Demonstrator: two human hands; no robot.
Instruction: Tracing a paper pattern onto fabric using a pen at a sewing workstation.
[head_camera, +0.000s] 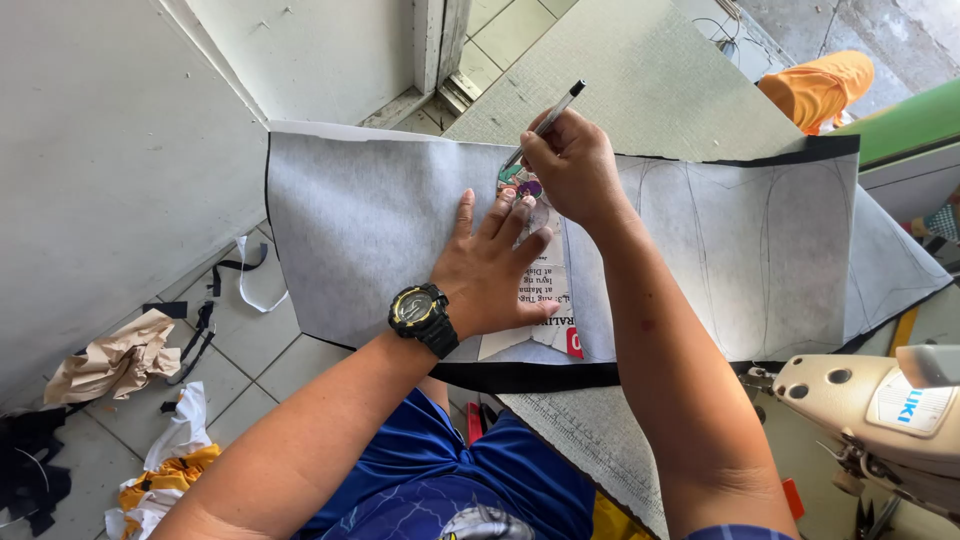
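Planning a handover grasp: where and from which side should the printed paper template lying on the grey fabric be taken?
Probably the printed paper template's near end, by the red corner, coming from the table's near edge. That end lies bare and flat on the grey fabric sheet. The left hand presses its middle flat, and the right hand holds a slim grey pen at its far end.

A small white rectangular label with blue lettering (908, 403) sits on the cream sewing machine (850, 400).

Pen (548, 122) tilted, paper pattern (545, 290) flat
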